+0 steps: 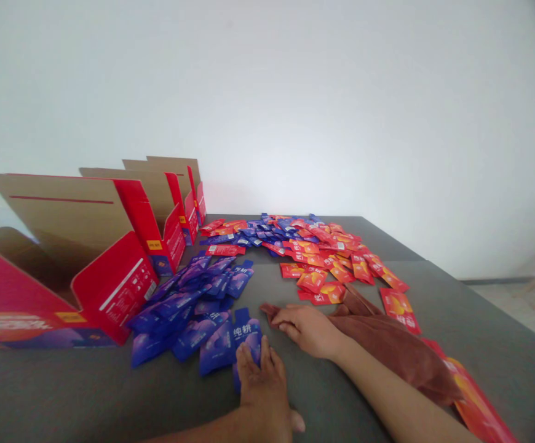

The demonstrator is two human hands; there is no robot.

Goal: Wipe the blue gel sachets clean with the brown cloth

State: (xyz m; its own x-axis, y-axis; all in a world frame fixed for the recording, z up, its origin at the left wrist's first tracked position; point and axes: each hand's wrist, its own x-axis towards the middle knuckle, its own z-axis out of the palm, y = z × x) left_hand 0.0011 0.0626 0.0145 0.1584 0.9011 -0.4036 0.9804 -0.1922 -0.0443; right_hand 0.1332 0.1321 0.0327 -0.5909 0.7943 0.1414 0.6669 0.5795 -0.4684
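My left hand lies flat on the grey table, fingers stretched out over a blue sachet at the near edge of a pile of blue sachets. To its right, my right hand rests palm down with fingers extended toward the left, on the end of a brown cloth. Neither hand grips anything. A spread of red-orange sachets lies beyond the cloth, mixed with blue ones farther back.
Several open red cardboard display boxes stand in a row along the left side, brown inside. More red sachets lie by my right forearm. A plain white wall is behind the table.
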